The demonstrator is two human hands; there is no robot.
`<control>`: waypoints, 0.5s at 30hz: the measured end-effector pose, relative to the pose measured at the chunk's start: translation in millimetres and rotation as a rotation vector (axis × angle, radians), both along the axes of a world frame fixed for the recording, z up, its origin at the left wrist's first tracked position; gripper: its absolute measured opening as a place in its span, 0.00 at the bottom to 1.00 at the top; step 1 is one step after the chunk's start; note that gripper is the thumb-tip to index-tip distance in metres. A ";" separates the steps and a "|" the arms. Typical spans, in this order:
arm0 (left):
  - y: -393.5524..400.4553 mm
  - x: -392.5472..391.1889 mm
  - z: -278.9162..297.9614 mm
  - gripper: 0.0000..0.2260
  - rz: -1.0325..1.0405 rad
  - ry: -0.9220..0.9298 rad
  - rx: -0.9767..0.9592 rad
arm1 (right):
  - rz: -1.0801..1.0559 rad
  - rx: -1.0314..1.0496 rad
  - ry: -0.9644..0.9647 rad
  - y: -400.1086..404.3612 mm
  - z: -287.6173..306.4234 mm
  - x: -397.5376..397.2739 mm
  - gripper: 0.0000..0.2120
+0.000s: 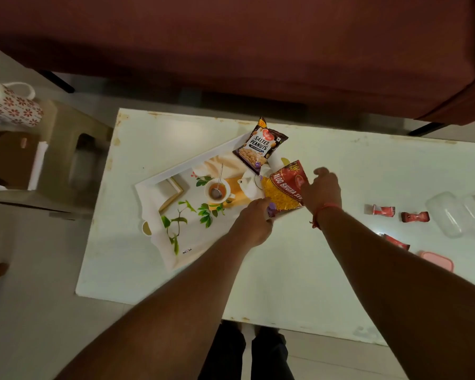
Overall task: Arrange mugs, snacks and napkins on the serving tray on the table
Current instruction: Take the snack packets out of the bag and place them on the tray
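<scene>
I am on the snack step, settling the red and yellow crinkly foil packet of aloo bhujia sev (pixel 284 189) onto the right end of the white rectangular serving tray (pixel 159 231) printed with a teacup and green leaves, which lies askew on the pale glossy counter (pixel 299 270). My left hand (pixel 254 224) pinches the packet's near corner between its fingers, and my right hand (pixel 322 192) rests on its right edge, fingers loosely spread; whether they truly grip it I cannot tell. The dark glossy packet of salted peanuts (pixel 261 146) already lies at the tray's far corner, half over the rim. Next, I judge, the sev packet needs laying flat beside the peanuts. The white mug with red flowers (pixel 10 105) waits on the beige plastic stool (pixel 66 138), well apart, with what may be white napkins (pixel 37 165).
</scene>
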State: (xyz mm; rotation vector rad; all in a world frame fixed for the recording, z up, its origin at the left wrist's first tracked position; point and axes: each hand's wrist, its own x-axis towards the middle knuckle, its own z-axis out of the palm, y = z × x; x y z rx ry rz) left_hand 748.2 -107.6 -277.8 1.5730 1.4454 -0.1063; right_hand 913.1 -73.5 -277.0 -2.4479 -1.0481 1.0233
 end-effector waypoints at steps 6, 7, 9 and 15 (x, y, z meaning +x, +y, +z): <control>-13.7 -27.6 27.3 0.26 0.086 0.062 0.024 | 0.272 0.157 -0.179 11.3 26.1 -21.8 0.18; -16.2 -38.4 35.0 0.27 0.092 0.073 0.040 | 0.344 0.145 -0.195 13.2 29.8 -26.4 0.18; -24.4 -56.4 46.8 0.27 0.099 0.076 0.051 | 0.432 0.131 -0.203 17.0 32.3 -26.1 0.19; -24.0 -128.6 63.9 0.27 0.190 0.176 0.095 | 0.370 0.191 -0.111 101.8 40.0 -30.4 0.22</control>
